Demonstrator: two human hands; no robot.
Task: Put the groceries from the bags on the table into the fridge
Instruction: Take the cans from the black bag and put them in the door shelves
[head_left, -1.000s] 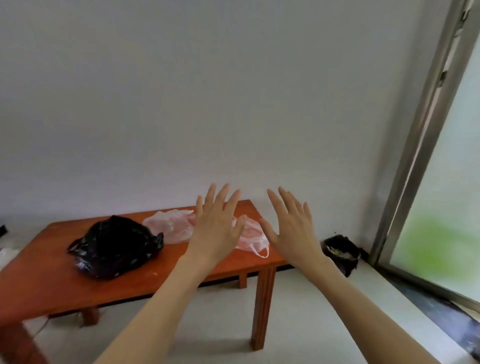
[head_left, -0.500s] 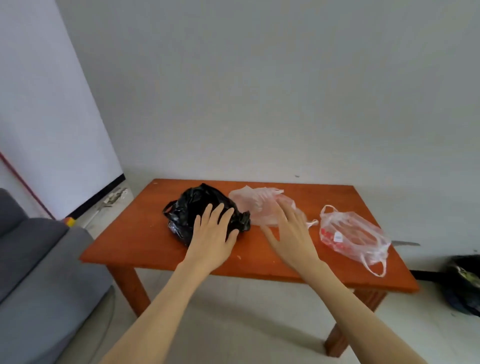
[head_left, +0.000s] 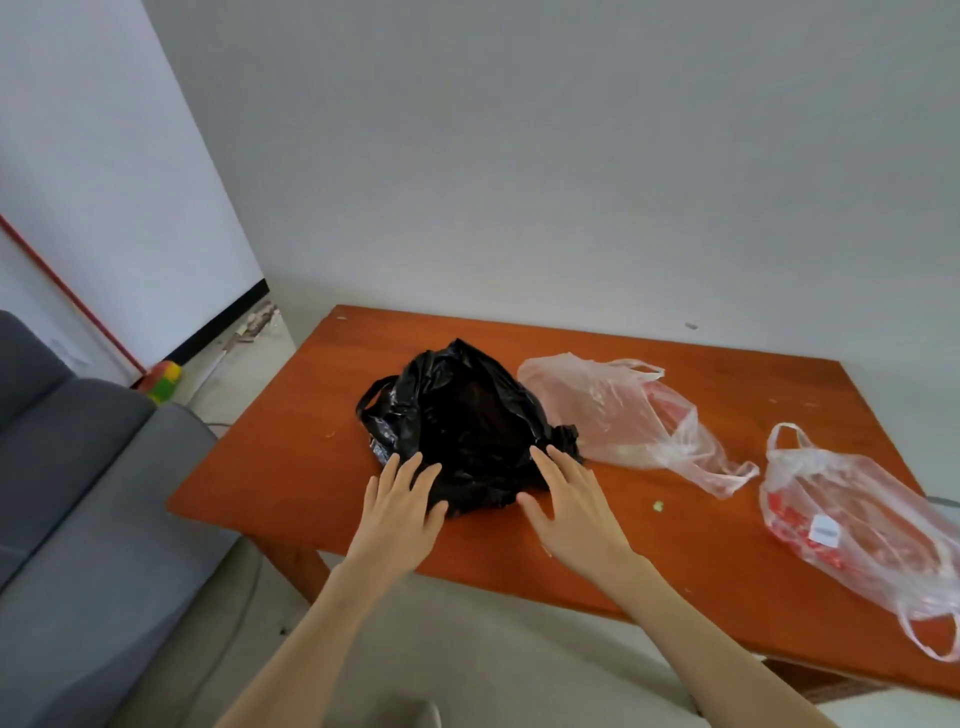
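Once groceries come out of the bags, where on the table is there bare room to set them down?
Bare wood lies left of the black bag out to the table edge, along the back edge behind the bags, and in front between the right hand and the right clear bag. The middle clear bag crowds against the black one.

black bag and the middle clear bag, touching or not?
Touching. In the head view the black bag's knotted right corner overlaps the left edge of the middle clear bag, with no table showing between them.

Wooden table (head_left: 291, 467) with black bag (head_left: 467, 421), two clear bags (head_left: 623, 415).
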